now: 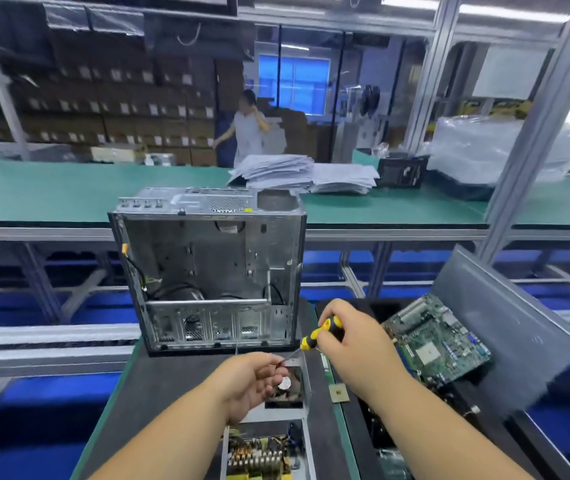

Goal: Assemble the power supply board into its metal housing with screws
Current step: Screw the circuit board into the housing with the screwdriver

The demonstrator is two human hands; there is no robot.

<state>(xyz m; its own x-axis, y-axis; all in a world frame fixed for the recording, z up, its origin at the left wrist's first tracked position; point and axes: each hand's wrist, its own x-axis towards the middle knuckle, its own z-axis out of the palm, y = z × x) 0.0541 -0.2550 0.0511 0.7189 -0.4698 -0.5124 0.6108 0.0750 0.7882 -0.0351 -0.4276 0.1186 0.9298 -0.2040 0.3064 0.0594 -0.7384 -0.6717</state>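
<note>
Fingers [278,362] of left hand [252,382] pinch at screwdriver [318,334] tip; right hand [352,337] grips its yellow-black handle. Below: open grey housing [306,386], board [259,455] inside with yellow coils, on dark mat [172,393]. PC case [207,268] behind.

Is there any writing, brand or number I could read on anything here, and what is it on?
None can be read.
Yellow sticker on the computer case: too small.
White labels on the stacked cartons: blurred.
Markings on the green circuit board: too small.
Stacked papers: blurred.
</note>
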